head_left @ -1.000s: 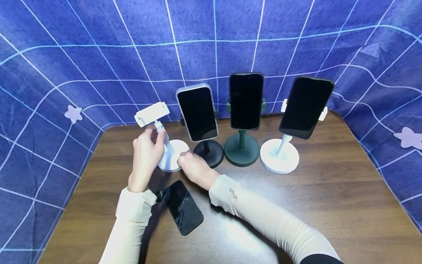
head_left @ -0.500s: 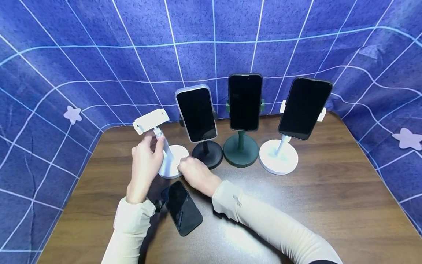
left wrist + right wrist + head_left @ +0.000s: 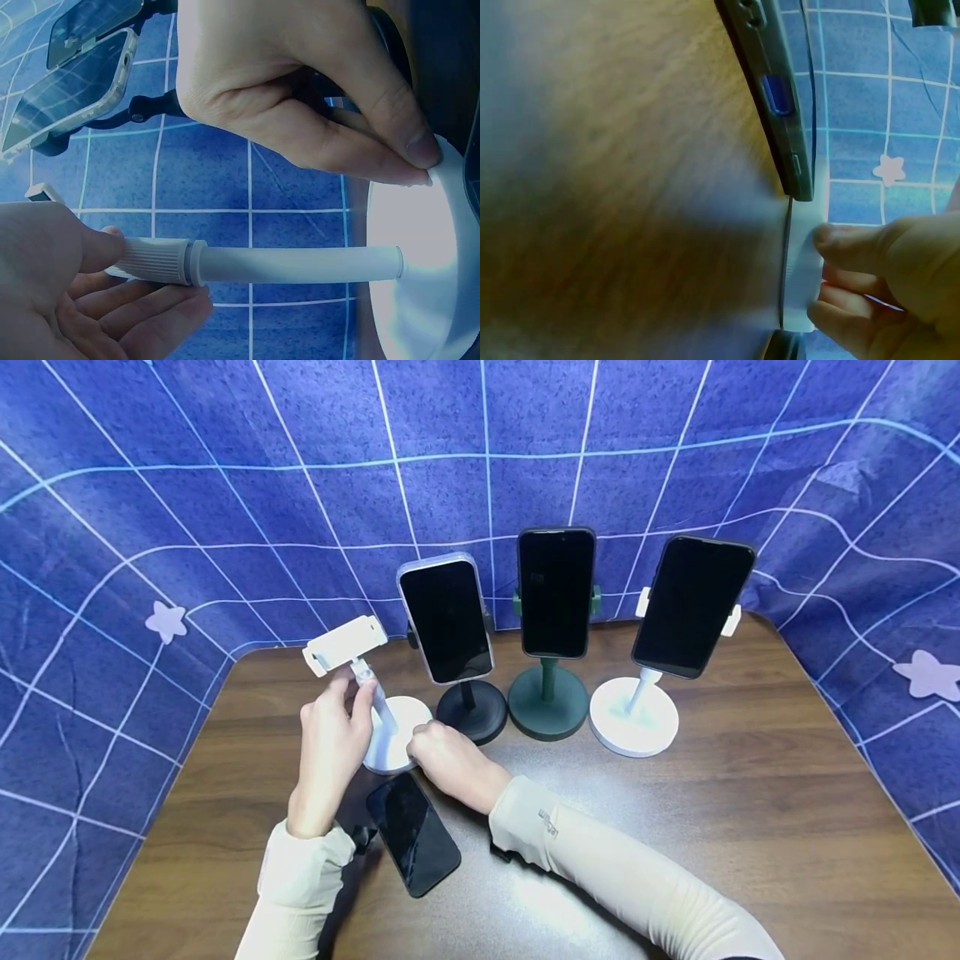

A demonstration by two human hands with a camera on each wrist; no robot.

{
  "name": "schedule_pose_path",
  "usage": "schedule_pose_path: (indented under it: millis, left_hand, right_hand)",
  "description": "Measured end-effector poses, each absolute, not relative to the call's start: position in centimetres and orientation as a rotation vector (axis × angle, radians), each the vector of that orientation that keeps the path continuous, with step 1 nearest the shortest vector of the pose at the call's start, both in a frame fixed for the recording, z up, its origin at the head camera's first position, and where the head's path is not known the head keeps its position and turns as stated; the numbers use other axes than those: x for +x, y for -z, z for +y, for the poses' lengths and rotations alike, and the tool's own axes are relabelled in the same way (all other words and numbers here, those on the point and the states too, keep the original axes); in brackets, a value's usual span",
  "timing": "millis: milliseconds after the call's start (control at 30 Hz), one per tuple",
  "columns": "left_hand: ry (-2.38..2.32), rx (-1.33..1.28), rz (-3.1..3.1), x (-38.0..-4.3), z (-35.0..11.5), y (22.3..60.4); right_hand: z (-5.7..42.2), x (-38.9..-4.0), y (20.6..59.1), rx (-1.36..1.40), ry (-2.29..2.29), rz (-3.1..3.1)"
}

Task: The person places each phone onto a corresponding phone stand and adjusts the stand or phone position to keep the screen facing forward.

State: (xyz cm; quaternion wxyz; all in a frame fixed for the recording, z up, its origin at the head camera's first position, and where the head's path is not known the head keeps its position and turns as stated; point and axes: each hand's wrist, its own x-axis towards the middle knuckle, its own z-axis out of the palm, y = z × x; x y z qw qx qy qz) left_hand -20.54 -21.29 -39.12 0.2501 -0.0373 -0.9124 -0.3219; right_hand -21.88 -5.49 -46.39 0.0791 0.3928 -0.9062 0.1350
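At the left end of the row stands a white phone stand [image 3: 401, 737], its clamp tilted and holding no phone. My left hand [image 3: 332, 752] holds the upper pole just under the clamp; in the left wrist view its thumb and fingers are round the ribbed collar [image 3: 154, 259]. With thumb and fingers, my right hand [image 3: 456, 762] pinches the rim of the round base [image 3: 416, 225]. A black phone [image 3: 414, 835] lies face up on the table in front of the base, between my forearms. The right wrist view shows that phone's edge close to the base.
To the right stand a black stand [image 3: 474, 714] with a clear-cased phone [image 3: 447, 620], a green stand [image 3: 547, 703] with a dark phone [image 3: 557, 593], and another white stand [image 3: 626, 722] with a phone [image 3: 693, 606]. A blue gridded cloth [image 3: 525, 435] hangs behind the wooden table [image 3: 750, 793].
The empty white stand has slid a little toward me, its base now nearer the lying phone. Both hands have come back slightly with it. The other stands have stayed put.
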Motion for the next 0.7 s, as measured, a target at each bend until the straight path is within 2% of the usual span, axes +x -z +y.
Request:
schedule_pose_path:
  millis: [700]
  left_hand:
    - [0.893,-0.100,-2.470,-19.4,-20.9,39.2]
  right_hand:
    - [-4.7,-21.2,46.4,1.220,-0.404,-2.691]
